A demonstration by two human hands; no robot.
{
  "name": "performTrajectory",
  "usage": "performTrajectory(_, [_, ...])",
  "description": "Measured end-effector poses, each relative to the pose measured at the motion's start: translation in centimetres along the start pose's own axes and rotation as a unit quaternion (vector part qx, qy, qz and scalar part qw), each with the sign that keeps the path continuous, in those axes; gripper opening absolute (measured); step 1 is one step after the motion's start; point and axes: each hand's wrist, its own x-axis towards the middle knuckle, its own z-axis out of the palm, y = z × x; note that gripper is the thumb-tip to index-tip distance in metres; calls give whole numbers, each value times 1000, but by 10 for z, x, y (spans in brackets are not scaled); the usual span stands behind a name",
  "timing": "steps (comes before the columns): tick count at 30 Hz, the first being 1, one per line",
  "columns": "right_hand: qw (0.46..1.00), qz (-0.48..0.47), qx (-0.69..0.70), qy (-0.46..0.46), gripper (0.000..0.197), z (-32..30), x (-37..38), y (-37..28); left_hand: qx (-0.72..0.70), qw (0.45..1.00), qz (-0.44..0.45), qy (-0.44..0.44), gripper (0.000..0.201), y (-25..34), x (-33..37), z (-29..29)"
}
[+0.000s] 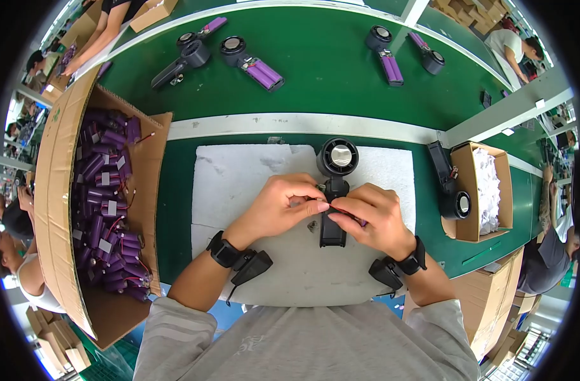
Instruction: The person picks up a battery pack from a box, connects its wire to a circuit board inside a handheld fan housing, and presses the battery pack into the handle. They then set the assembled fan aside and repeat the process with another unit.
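Note:
A black handheld fan (pixel 338 157) lies on a white foam pad (pixel 239 166), its round head away from me and its opened handle (pixel 332 233) toward me. My left hand (pixel 289 204) and my right hand (pixel 372 214) meet over the middle of the handle. Both are closed, thumbs and forefingers pinching thin wires (pixel 331 206) between them. A bit of purple, apparently a battery pack (pixel 363 223), shows under the fingers of my right hand; the rest is hidden. Each wrist wears a black strap with a small black device.
At left stands a cardboard box (pixel 151 190) full of purple battery packs (pixel 109 203). On the right are a smaller box (pixel 506 197) of white pieces and another black fan (pixel 452 184). Several fans (pixel 258 66) lie on the green belt (pixel 322 57) beyond a white rail (pixel 239 126). Other people work around.

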Motion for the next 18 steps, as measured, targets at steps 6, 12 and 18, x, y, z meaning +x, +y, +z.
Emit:
performTrajectory(6, [996,24,-82,16,10,3,-5,-9,-1,998,46,41,15,1,2,6])
performTrajectory(12, [984,171,51,-12,8,2,-2,-6,-93,995,-35,9,15,3,-3,11])
performTrajectory(18, [967,210,107,-91,7,-9,1,-4,-175,978,-110,-41,29,6,-2,3])
